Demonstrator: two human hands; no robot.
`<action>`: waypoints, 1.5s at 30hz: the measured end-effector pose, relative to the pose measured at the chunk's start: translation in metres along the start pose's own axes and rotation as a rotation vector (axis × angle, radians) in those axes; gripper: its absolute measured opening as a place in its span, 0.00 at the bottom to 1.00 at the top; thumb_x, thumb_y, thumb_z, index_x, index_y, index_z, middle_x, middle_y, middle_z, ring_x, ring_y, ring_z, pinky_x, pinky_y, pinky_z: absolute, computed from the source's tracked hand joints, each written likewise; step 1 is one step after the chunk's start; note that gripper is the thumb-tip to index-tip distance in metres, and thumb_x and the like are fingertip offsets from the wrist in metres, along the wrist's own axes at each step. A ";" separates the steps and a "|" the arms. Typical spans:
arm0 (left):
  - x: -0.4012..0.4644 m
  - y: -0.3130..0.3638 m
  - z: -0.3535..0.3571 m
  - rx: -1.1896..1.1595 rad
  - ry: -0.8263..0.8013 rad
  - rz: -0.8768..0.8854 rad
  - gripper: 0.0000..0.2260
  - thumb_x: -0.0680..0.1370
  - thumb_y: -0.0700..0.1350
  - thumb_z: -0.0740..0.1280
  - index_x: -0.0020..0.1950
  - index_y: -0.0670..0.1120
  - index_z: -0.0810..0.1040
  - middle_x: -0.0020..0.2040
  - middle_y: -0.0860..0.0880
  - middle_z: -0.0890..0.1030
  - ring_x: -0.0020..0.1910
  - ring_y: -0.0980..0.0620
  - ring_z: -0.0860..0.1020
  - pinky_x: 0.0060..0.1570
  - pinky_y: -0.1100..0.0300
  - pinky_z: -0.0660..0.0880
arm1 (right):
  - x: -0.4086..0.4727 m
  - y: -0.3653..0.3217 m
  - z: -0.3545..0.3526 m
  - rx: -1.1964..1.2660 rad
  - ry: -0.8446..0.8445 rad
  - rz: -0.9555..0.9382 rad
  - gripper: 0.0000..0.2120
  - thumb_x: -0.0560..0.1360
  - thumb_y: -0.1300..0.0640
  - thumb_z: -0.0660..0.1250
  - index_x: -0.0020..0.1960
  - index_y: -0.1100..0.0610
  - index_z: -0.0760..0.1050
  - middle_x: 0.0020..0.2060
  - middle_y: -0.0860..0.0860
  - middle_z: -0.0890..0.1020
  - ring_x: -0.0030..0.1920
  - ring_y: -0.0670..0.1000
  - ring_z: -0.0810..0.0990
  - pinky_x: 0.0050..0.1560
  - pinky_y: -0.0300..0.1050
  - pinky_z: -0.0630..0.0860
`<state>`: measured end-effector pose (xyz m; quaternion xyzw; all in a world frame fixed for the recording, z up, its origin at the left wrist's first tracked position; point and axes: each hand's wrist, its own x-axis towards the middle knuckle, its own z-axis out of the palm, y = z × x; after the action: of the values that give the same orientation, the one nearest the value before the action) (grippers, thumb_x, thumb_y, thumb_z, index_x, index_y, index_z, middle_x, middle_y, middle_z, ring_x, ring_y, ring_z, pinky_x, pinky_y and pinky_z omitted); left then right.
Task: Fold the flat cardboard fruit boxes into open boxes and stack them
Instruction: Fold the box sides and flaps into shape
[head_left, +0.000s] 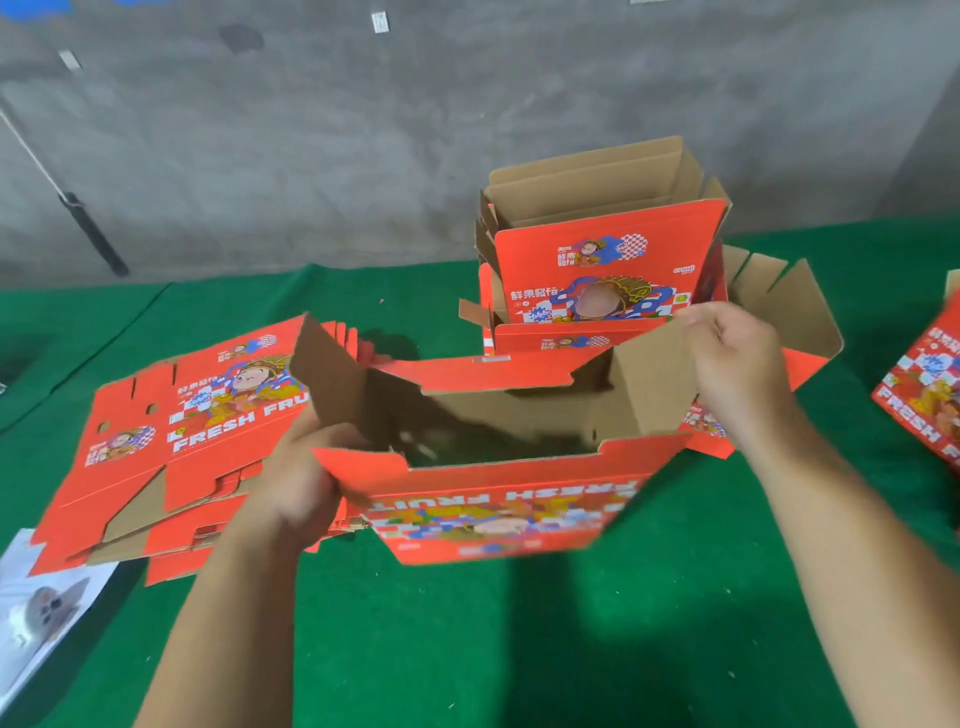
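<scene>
Bare green cloth (519, 649) lies open in front. Flat boxes (171, 431) block the left; stacked boxes (602, 249) stand behind the half-folded box (498, 499).

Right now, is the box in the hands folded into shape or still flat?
Partly folded: the box has its walls raised and its inside open, but its flaps stick up loose, gripped by both hands.
</scene>
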<state>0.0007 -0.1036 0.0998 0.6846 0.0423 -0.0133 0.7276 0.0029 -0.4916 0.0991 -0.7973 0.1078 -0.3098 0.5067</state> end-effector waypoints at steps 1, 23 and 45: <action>0.003 -0.006 0.007 -0.060 0.006 -0.055 0.14 0.68 0.31 0.64 0.32 0.47 0.83 0.26 0.49 0.78 0.24 0.51 0.75 0.26 0.62 0.71 | 0.001 0.000 0.001 -0.039 -0.023 0.012 0.12 0.78 0.54 0.60 0.56 0.54 0.80 0.41 0.53 0.82 0.37 0.46 0.77 0.40 0.45 0.70; 0.039 -0.068 0.052 -0.262 0.086 -0.280 0.14 0.79 0.35 0.64 0.40 0.50 0.84 0.34 0.44 0.84 0.27 0.45 0.83 0.28 0.53 0.80 | -0.030 -0.049 0.031 -1.279 -1.051 -0.538 0.15 0.75 0.35 0.69 0.56 0.41 0.85 0.82 0.44 0.57 0.81 0.59 0.45 0.76 0.57 0.40; 0.033 -0.078 0.055 0.707 0.028 0.379 0.20 0.81 0.58 0.56 0.56 0.46 0.81 0.72 0.47 0.65 0.73 0.47 0.63 0.76 0.44 0.60 | 0.022 -0.011 0.034 -1.009 -0.870 -0.315 0.29 0.81 0.41 0.63 0.80 0.37 0.60 0.79 0.51 0.61 0.70 0.63 0.72 0.71 0.52 0.68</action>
<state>0.0302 -0.1618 0.0223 0.8886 -0.0820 0.1165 0.4361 0.0392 -0.4717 0.1073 -0.9940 -0.0919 0.0570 0.0190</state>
